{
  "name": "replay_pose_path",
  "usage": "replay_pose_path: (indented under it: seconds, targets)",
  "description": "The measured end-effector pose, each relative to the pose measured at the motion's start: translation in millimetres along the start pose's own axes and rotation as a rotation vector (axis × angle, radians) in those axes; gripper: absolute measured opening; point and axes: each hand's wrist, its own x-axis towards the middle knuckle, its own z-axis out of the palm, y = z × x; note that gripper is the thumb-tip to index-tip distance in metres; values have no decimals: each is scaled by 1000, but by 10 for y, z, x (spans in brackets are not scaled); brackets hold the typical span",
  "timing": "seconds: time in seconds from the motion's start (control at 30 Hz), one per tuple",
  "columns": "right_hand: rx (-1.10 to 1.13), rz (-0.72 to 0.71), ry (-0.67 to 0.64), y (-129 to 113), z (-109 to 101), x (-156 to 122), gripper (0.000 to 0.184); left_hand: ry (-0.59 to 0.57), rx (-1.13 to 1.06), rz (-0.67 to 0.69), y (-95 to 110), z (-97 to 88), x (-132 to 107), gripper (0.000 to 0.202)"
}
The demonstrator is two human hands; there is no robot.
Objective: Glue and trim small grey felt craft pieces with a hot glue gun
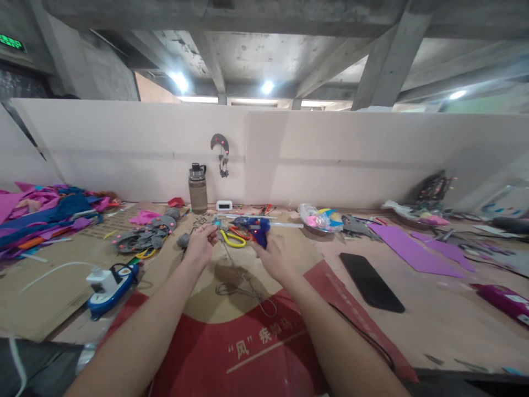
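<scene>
My right hand (270, 251) is wrapped around the handle of a blue hot glue gun (260, 229). Its nozzle points left, and a clear glue stick (287, 224) sticks out at the back. My left hand (202, 242) is closed in a pinch near the nozzle. A small greyish piece (218, 221) shows at its fingertips, too small to make out. Grey string (248, 292) hangs below and lies in loops on the red and tan paper sheet (198, 342). Yellow-handled scissors (233, 239) lie between my hands, and a ball of grey yarn (183, 240) is beside my left hand.
Left are grey felt pieces (144, 237), a blue power strip (111, 292) and coloured felt scraps (61, 209). A water bottle (198, 190) stands by the partition, where a grey moon ornament (221, 146) hangs. Right are a phone (371, 281), purple felt (409, 248) and a bowl (320, 229).
</scene>
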Motion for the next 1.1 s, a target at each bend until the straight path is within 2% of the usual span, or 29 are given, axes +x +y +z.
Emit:
replay_pose_path:
  seconds: [0.1, 0.17, 0.27, 0.37, 0.47, 0.53, 0.57, 0.63, 0.7, 0.77, 0.83, 0.93, 1.1]
  targets:
    - [120, 215, 66, 221, -66, 125, 28, -20, -28, -50, -11, 7, -5, 24]
    - [58, 312, 50, 401, -115, 194, 23, -45, -32, -52, -15, 28, -31, 24]
    - [-130, 304, 39, 632, -198, 221, 12, -75, -20, -37, -15, 57, -69, 21]
    - [-214, 285, 121, 701, -279, 175, 12, -84, 24, -18, -14, 76, -92, 22]
    - [-254, 198, 276, 567, -248, 141, 11, -134, 82, 13, -17, 103, -124, 24]
    - [-197, 101, 299, 406, -94, 140, 9, -168, 124, 56, -23, 128, -156, 24]
    - [-153, 75, 256, 321, 25, 142, 11, -178, 148, 83, -28, 141, -172, 24]
    - [169, 47, 127, 163, 306, 142, 22, -187, 201, 144, -43, 163, -200, 23]
    - [429, 93, 27, 43, 568, 134, 39, -184, 250, 199, -65, 172, -214, 21]
    - [551, 150, -19, -34, 729, 120, 46, -179, 284, 230, -89, 169, -215, 20]
    - [511, 150, 3, -75, 761, 109, 37, -162, 293, 241, -108, 161, -210, 20]
    - [327, 59, 91, -92, 651, 105, 12, -128, 269, 226, -121, 164, -213, 21]
    - [222, 27, 168, -54, 504, 126, 15, -146, 207, 115, -114, 210, -266, 24]
